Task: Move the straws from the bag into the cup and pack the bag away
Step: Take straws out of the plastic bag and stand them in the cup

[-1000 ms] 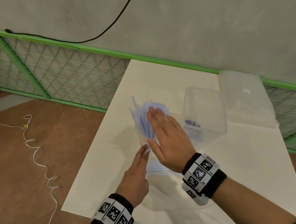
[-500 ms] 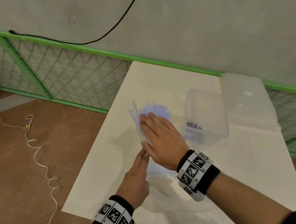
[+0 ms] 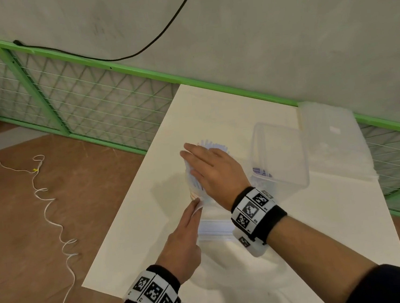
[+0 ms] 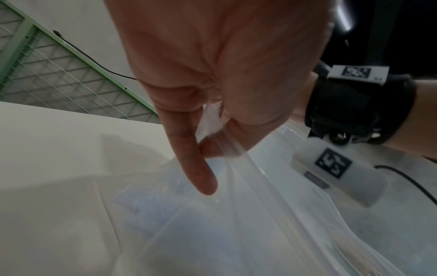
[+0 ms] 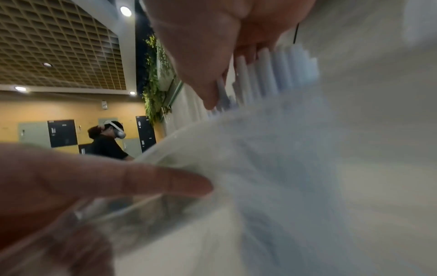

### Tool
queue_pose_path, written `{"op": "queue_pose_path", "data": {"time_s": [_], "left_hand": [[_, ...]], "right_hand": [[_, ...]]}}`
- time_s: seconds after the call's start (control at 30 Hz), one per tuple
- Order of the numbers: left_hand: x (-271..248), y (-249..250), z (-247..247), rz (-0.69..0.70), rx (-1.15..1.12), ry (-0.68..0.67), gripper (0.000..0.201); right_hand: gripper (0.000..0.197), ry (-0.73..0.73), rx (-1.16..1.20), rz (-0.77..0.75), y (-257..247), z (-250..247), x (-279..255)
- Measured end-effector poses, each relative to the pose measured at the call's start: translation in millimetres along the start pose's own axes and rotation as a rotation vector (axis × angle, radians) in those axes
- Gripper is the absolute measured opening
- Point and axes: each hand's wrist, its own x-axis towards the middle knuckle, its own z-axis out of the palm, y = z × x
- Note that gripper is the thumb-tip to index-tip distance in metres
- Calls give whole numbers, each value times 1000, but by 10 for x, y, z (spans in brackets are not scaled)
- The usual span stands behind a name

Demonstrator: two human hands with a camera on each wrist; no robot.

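Note:
A bunch of pale blue-white straws (image 3: 214, 145) stands upright on the white table (image 3: 335, 223), in a cup (image 3: 194, 194) that is mostly hidden. My right hand (image 3: 210, 167) lies flat over the straw tops with straight fingers. The right wrist view shows the straws (image 5: 267, 74) under those fingers (image 5: 196, 56), with the thumb against the clear plastic bag (image 5: 260, 149). My left hand (image 3: 185, 238) pinches an edge of the bag (image 3: 213, 225) just below the cup. In the left wrist view, thumb and finger of the left hand (image 4: 208, 142) squeeze the bag film (image 4: 236, 205).
A clear square plastic container (image 3: 280, 155) stands right of the straws, with its lid (image 3: 332, 138) lying behind it at the table's far right. A green mesh fence (image 3: 79, 99) runs along the wall. A white cord (image 3: 51, 214) trails on the floor to the left.
My right hand has slid left and forward over the straw tops, so fewer straws show. The left hand keeps its pinch on the bag edge.

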Motion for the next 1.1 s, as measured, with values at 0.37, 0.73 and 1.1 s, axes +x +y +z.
{"op": "queue_pose_path", "data": {"time_s": [0.37, 0.73, 1.1], "left_hand": [[10, 29, 20, 4, -44, -10, 91], [0, 75, 25, -38, -45, -14, 91], [-13, 3, 67, -2, -28, -88, 99]], "right_hand": [[31, 102, 42, -53, 89, 47, -83], [53, -176, -116, 32, -150, -140, -139], [30, -745, 64, 281, -490, -38, -1003]]}}
